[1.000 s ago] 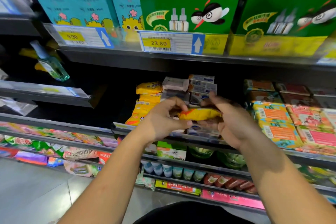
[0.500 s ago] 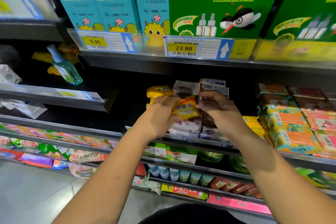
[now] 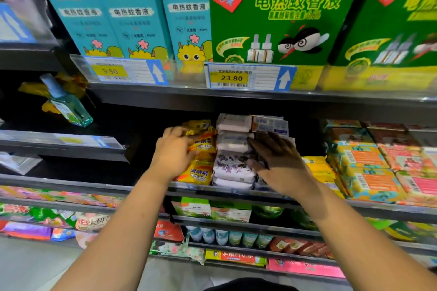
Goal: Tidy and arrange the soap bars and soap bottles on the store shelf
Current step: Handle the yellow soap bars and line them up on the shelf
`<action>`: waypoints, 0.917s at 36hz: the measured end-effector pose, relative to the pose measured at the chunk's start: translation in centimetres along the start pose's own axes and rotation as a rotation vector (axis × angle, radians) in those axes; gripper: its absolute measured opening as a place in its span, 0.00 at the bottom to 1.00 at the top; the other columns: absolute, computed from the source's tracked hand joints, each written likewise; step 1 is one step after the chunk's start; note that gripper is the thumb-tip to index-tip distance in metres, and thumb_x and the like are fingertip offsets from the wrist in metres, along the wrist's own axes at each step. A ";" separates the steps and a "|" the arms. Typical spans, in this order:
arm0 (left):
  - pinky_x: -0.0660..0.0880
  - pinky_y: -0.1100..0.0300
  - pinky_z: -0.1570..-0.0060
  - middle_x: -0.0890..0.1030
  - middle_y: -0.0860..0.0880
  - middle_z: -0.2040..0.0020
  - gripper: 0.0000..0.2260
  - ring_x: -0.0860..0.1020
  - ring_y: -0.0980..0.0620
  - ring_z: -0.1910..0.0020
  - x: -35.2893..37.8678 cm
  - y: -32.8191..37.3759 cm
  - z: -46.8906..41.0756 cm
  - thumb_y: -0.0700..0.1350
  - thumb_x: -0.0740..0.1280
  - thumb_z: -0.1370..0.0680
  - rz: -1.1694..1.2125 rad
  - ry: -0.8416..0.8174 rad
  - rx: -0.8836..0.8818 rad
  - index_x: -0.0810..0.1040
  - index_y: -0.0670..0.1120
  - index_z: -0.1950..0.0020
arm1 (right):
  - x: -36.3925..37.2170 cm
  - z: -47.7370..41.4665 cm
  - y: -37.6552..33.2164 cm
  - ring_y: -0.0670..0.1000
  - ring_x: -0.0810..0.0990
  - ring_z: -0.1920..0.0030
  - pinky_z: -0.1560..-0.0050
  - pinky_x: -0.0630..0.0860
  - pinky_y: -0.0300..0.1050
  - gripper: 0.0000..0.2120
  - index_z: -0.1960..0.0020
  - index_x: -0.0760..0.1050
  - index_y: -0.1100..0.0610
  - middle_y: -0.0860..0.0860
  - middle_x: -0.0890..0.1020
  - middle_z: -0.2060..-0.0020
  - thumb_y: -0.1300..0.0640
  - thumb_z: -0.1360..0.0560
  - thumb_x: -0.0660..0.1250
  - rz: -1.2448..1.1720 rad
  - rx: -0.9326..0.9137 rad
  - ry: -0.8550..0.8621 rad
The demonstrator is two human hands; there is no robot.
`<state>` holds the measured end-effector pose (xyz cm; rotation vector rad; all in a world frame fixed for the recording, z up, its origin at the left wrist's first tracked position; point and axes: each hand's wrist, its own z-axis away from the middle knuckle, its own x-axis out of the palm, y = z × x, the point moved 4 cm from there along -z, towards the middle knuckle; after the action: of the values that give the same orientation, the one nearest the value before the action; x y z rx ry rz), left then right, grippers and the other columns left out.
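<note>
On my feed both hands are up at the soap shelf, one on either side of the middle stacks. The left hand is cupped against the left flank of the stack of yellow Sulfur Soap packets. Its fingers reach onto the topmost packet at the far end and its thumb lies across the front of a packet lower down. I cannot tell whether it pinches a packet or only presses the stack. The right hand is spread, fingers straight and apart, holding nothing. Its thumb touches the right side of the white lavender-print soap packets, and its fingertips lie against the front of the blue-and-white soap boxes stacked just right of them. So the yellow stack and the white stack stand touching each other between my two hands, near the shelf's front edge. More yellow packets lie to the right of that hand, then orange-labelled soap packs. On the shelf above stands a green mosquito-liquid box behind a 23.80 price tag. Far left, a blue-green bottle leans tilted.
</note>
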<state>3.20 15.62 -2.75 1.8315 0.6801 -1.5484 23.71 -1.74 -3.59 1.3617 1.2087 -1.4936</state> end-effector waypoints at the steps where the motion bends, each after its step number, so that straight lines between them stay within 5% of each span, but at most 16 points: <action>1: 0.68 0.47 0.34 0.70 0.51 0.29 0.20 0.64 0.46 0.30 0.0 0.0 0.0 0.56 0.67 0.21 0.008 -0.004 -0.002 0.75 0.58 0.30 | 0.0 0.0 -0.1 0.57 0.58 0.21 0.23 0.55 0.55 0.39 0.21 0.62 0.47 0.51 0.63 0.22 0.31 0.26 0.41 0.005 -0.002 0.000; 6: 0.66 0.47 0.34 0.72 0.51 0.31 0.22 0.65 0.46 0.31 -0.3 0.4 0.3 0.53 0.70 0.22 0.060 -0.004 -0.014 0.73 0.58 0.29 | -0.1 0.0 -0.2 0.53 0.48 0.19 0.21 0.46 0.52 0.43 0.19 0.51 0.43 0.47 0.53 0.19 0.29 0.30 0.33 0.038 0.011 -0.052; 10: 0.65 0.49 0.35 0.74 0.50 0.32 0.20 0.66 0.44 0.32 -1.1 1.7 0.0 0.51 0.68 0.23 0.130 -0.015 -0.038 0.75 0.58 0.30 | -1.0 0.0 0.1 0.51 0.45 0.19 0.21 0.44 0.50 0.32 0.20 0.53 0.39 0.42 0.50 0.19 0.30 0.22 0.46 -0.092 -0.010 -0.111; 15: 0.72 0.46 0.35 0.79 0.47 0.36 0.21 0.76 0.41 0.37 -1.7 5.1 -0.2 0.58 0.61 0.26 0.287 0.019 0.055 0.79 0.55 0.35 | -4.0 0.9 1.5 0.50 0.64 0.24 0.23 0.59 0.45 0.19 0.27 0.71 0.48 0.48 0.70 0.25 0.47 0.16 0.57 -0.331 -0.065 -0.018; 18: 0.74 0.50 0.38 0.78 0.48 0.36 0.15 0.77 0.45 0.39 -1.8 8.6 0.1 0.49 0.66 0.21 0.349 0.013 0.149 0.79 0.51 0.35 | -5.0 1.8 3.8 0.53 0.71 0.28 0.27 0.60 0.37 0.17 0.32 0.78 0.55 0.51 0.78 0.33 0.50 0.17 0.62 -0.350 0.042 -0.012; 20: 0.76 0.52 0.42 0.77 0.49 0.36 0.15 0.78 0.47 0.41 -1.7 11.0 0.2 0.50 0.65 0.21 0.340 0.055 0.221 0.78 0.51 0.35 | -5.6 2.2 5.9 0.57 0.78 0.36 0.35 0.70 0.42 0.18 0.36 0.80 0.56 0.54 0.82 0.38 0.47 0.19 0.63 -0.278 0.092 0.040; 23: 0.70 0.55 0.34 0.71 0.52 0.30 0.18 0.71 0.50 0.33 -0.9 14.1 -0.2 0.53 0.65 0.20 0.344 -0.009 0.287 0.74 0.54 0.30 | -6.1 2.8 9.3 0.61 0.80 0.40 0.43 0.76 0.53 0.19 0.33 0.77 0.50 0.57 0.81 0.38 0.46 0.21 0.63 -0.047 0.152 -0.028; 26: 0.60 0.60 0.28 0.64 0.53 0.24 0.23 0.62 0.53 0.25 -0.1 17.2 -0.8 0.55 0.65 0.19 0.342 -0.118 0.363 0.68 0.53 0.25 | -6.2 3.0 10.9 0.57 0.77 0.35 0.39 0.73 0.47 0.20 0.31 0.74 0.44 0.51 0.78 0.33 0.46 0.23 0.68 0.189 0.155 -0.219; 30: 0.49 0.50 0.22 0.53 0.53 0.19 0.29 0.50 0.49 0.20 1.5 20.1 -1.1 0.62 0.61 0.20 0.172 -0.179 0.391 0.59 0.56 0.21 | -5.6 2.9 11.3 0.57 0.75 0.37 0.39 0.72 0.50 0.29 0.31 0.73 0.42 0.50 0.78 0.36 0.47 0.30 0.77 0.191 0.064 -0.322; 33: 0.38 0.47 0.23 0.46 0.52 0.18 0.30 0.43 0.47 0.19 3.0 20.4 -0.4 0.66 0.51 0.19 0.009 -0.186 0.348 0.51 0.56 0.19 | -4.9 2.9 11.8 0.59 0.72 0.34 0.39 0.70 0.49 0.31 0.27 0.69 0.43 0.54 0.75 0.32 0.52 0.27 0.74 0.155 0.064 -0.384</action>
<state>18.99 2.34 -2.79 1.8953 0.3301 -1.8951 34.85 -7.87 -0.50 1.1140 0.8025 -1.6015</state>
